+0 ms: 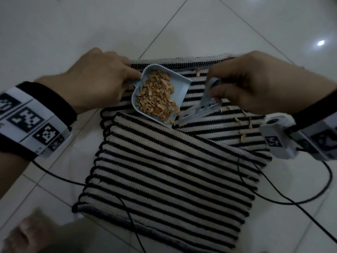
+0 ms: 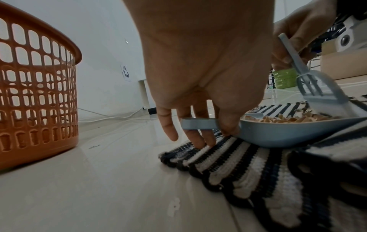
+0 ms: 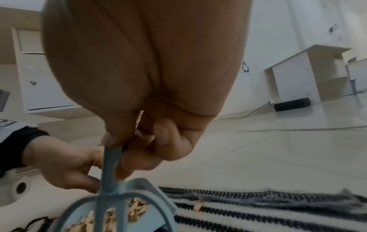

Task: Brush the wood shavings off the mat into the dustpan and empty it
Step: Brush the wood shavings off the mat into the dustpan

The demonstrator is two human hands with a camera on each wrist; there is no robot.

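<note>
A black-and-white striped mat [image 1: 164, 170] lies on the tiled floor, its near part folded over. On it rests a light blue dustpan [image 1: 180, 88] heaped with tan wood shavings [image 1: 156, 99]. My left hand [image 1: 102, 79] pinches the dustpan's handle [image 2: 198, 124] at the pan's left side. My right hand [image 1: 242, 84] grips the handle of a light blue brush [image 1: 202, 105], whose bristle head sits at the pan's open lip. Several loose shavings [image 1: 242, 136] lie on the mat to the right. The dustpan [image 2: 288, 133] stands tilted up at its handle end.
An orange plastic basket [image 2: 37, 94] stands on the floor left of the mat. Black cables [image 1: 284, 198] trail over the mat and floor. A green basket [image 2: 284, 78] and white cabinets [image 3: 298, 75] stand by the far walls. A bare foot [image 1: 23, 234] is at bottom left.
</note>
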